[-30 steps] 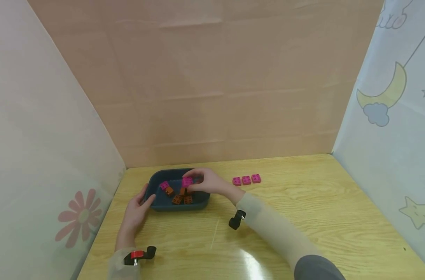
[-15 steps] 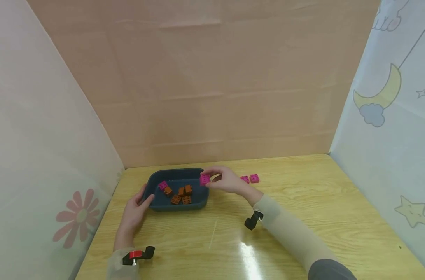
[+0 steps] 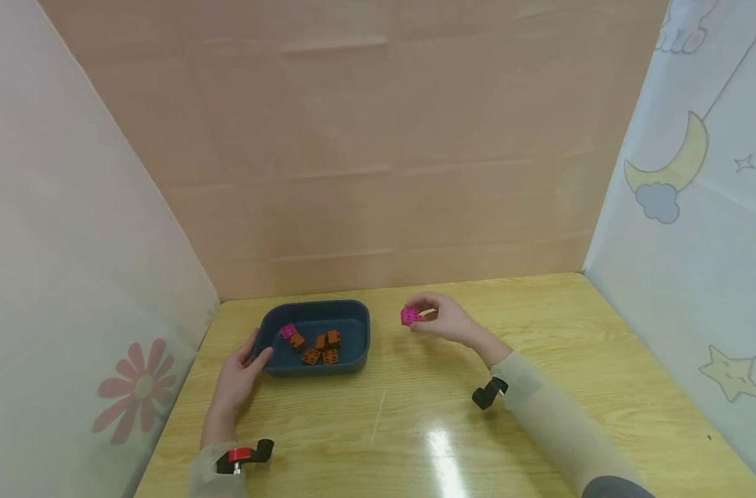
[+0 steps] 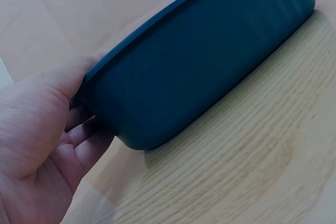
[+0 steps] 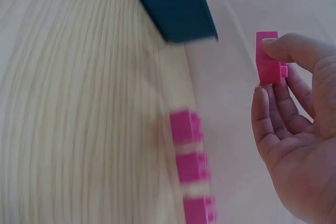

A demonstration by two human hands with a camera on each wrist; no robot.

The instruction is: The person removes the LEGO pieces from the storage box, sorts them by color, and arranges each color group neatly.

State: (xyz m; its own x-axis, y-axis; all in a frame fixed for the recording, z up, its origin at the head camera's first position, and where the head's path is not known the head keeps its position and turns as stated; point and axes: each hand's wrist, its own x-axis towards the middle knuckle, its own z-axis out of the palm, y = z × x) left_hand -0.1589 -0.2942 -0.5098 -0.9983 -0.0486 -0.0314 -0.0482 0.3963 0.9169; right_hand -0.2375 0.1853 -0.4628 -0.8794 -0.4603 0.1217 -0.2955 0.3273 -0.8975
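Observation:
My right hand (image 3: 449,321) pinches a pink building block (image 3: 410,316) between thumb and fingers, above the table to the right of a dark blue plastic bin (image 3: 360,356). In the right wrist view, the held block (image 5: 269,61) shows its studs facing the palm. My left hand (image 3: 237,377) grips the bin's left end; the left wrist view has the thumb at the rim and the fingers below it (image 4: 86,135). Inside the bin lie a pink block (image 3: 288,331) and several orange blocks (image 3: 312,356).
Three pink blocks (image 5: 191,167) stand in a row on the wooden table, seen in the right wrist view; in the head view my right hand covers them. A tan backdrop (image 3: 378,173) rises behind the table, with pale printed panels at both sides.
My right hand has lifted the pink block out of the bin and carried it rightward, now in front of the row of blocks. The left hand keeps its hold on the bin.

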